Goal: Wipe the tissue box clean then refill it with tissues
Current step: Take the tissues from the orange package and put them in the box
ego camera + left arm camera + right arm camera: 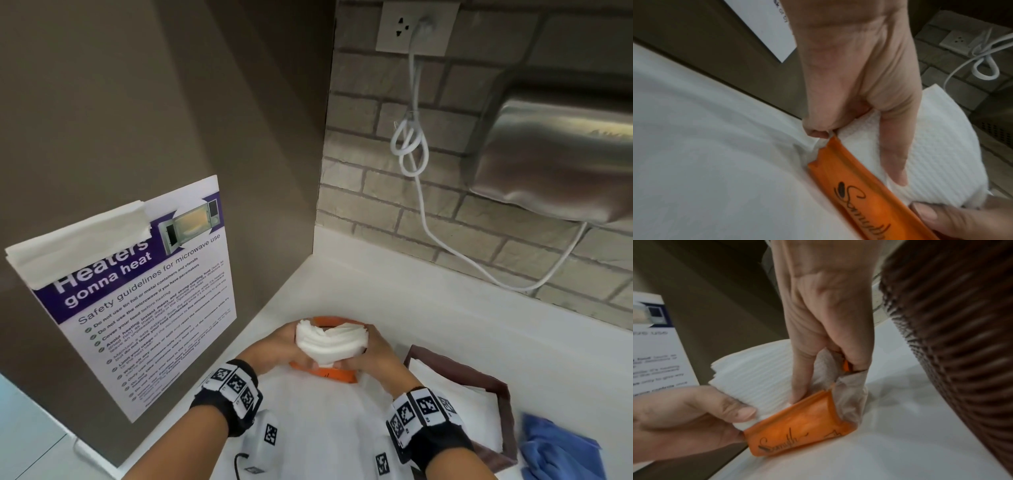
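A thick stack of white tissues (pixel 329 342) sits half inside an orange plastic wrapper (pixel 325 373) with black script on it, held just above the white counter. My left hand (pixel 284 342) grips the stack's left end, its thumb lying across the tissues (pixel 941 154) above the wrapper (pixel 859 186). My right hand (pixel 370 349) pinches the right end, with fingers dug between the tissues (pixel 756 373) and the wrapper's edge (pixel 801 423). The brown woven tissue box (pixel 493 387) stands to the right with white tissues lying in it; its side (pixel 951 337) shows in the right wrist view.
A crumpled blue cloth (pixel 561 448) lies right of the box. A white sheet (pixel 325 428) covers the counter under my wrists. A microwave safety poster (pixel 144 294) hangs on the brown panel at left. On the brick wall are a steel dryer (pixel 561 161), white cable (pixel 411 147) and socket (pixel 414 27).
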`<act>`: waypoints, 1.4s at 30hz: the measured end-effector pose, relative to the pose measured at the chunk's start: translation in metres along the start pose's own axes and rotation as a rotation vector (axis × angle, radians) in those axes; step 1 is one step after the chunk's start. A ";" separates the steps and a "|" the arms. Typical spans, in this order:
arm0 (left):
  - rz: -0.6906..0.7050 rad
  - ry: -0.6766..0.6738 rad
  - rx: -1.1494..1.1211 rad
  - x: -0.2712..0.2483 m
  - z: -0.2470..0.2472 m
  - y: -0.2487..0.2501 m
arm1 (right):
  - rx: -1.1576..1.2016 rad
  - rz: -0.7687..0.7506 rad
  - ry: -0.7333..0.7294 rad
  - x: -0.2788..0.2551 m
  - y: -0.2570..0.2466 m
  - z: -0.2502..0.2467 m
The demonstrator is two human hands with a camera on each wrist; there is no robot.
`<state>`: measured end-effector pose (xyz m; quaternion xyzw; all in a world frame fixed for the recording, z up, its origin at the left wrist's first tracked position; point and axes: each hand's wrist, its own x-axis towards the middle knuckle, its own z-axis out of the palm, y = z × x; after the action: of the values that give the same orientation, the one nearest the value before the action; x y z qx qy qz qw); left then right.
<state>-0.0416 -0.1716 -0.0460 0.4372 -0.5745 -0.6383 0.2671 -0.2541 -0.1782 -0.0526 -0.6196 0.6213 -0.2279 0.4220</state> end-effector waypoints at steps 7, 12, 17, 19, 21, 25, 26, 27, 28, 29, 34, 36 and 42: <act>0.023 0.165 -0.169 0.006 -0.017 -0.017 | 0.200 0.007 -0.033 -0.008 -0.001 -0.007; 0.050 0.230 -0.103 0.007 -0.013 -0.005 | 0.040 -0.053 0.112 -0.007 -0.005 -0.007; 0.037 0.229 0.041 0.006 -0.013 0.014 | 0.080 -0.158 0.165 -0.007 -0.007 -0.008; 0.039 0.231 0.094 0.005 -0.014 0.025 | 0.134 -0.192 0.134 -0.010 -0.011 -0.009; 0.058 0.233 0.123 0.003 -0.014 0.034 | 0.201 -0.186 0.101 -0.011 -0.016 -0.011; 0.126 0.256 0.104 -0.002 -0.011 0.036 | 0.297 -0.189 0.084 -0.015 -0.020 -0.011; 0.147 0.285 0.101 -0.003 -0.008 0.037 | 0.313 -0.198 0.106 -0.014 -0.020 -0.010; 0.169 0.324 0.101 -0.005 -0.004 0.039 | 0.321 -0.212 0.126 -0.012 -0.020 -0.009; 0.194 0.368 0.103 -0.005 -0.001 0.041 | 0.311 -0.214 0.146 -0.011 -0.021 -0.007; 0.219 0.412 0.108 -0.006 0.002 0.041 | 0.295 -0.220 0.165 -0.010 -0.022 -0.006; 0.289 0.521 0.121 -0.007 0.004 0.045 | 0.305 -0.232 0.206 -0.013 -0.033 -0.014; 0.313 0.490 0.072 -0.008 0.000 0.046 | 0.323 -0.257 0.202 -0.016 -0.036 -0.018; 0.418 0.699 0.162 -0.004 0.008 0.048 | 0.295 -0.485 0.313 -0.032 -0.052 -0.021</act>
<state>-0.0547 -0.1735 0.0006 0.5213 -0.5741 -0.3362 0.5345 -0.2450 -0.1594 0.0089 -0.6390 0.4734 -0.5020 0.3399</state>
